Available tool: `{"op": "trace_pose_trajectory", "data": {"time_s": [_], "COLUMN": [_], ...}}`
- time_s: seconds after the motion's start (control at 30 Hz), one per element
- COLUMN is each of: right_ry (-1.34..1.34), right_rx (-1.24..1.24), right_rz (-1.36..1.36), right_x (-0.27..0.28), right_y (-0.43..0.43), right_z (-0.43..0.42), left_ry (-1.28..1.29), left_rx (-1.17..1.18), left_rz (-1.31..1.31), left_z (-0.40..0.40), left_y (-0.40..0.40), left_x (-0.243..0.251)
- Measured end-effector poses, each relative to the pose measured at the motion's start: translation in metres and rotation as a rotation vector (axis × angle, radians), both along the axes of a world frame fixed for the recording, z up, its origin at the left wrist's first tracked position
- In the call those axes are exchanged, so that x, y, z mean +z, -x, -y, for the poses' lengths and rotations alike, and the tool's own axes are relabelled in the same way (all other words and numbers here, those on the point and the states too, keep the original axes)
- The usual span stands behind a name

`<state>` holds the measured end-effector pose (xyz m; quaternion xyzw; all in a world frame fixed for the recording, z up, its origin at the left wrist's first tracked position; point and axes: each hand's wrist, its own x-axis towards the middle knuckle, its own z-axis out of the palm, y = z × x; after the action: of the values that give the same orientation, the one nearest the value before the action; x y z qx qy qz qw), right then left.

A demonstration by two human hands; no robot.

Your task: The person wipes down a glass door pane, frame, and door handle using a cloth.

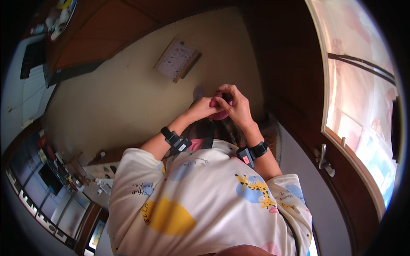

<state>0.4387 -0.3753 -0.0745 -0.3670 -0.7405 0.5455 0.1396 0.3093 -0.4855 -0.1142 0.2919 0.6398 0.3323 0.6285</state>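
Both hands meet in front of my body over the floor. My left hand grips a dark pink object, small and soft-looking, whose kind I cannot tell. Thumb and bent fingers of my right hand close on its right side, where a dark part shows. Lighter pink material appears just below the hands; whether it belongs to the same object is unclear. The fingers hide much of it. Each wrist wears a black strap with a small device, the left one and the right one.
A low wooden-framed stool with a patterned top stands on the beige floor ahead. Brown wooden furniture fills the upper left. To the right is a wooden door with a metal handle and a bright curtained pane.
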Motion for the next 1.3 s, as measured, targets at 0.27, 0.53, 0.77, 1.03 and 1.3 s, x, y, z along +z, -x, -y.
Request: {"op": "trace_pose_trajectory", "data": {"time_s": [0.27,0.53,0.77,1.03,1.3], "right_ry": [0.041,0.33,0.393,0.791,0.836], "right_rx": [-0.061,-0.406,-0.596,-0.977,-1.049], "right_rz": [0.218,0.026,0.144,0.05,-0.202], "right_x": [-0.012,-0.035,-0.072,-0.108,-0.128], "right_y": [-0.042,-0.087,-0.096,-0.073,-0.071], "right_z": [-0.046,-0.063,-0.043,0.0,-0.006], "left_ry": [0.1,0.043,0.162,0.16,0.186], "left_rx": [-0.019,0.621,0.421,0.337,0.135], "left_rz": [0.185,0.284,0.185,0.163,0.002], "left_z": [-0.046,-0.106,-0.146,-0.17,-0.18], "left_y": [0.007,0.002,0.038,0.109,0.118], "left_x": [0.021,-0.017,-0.027,-0.043,-0.049]}}
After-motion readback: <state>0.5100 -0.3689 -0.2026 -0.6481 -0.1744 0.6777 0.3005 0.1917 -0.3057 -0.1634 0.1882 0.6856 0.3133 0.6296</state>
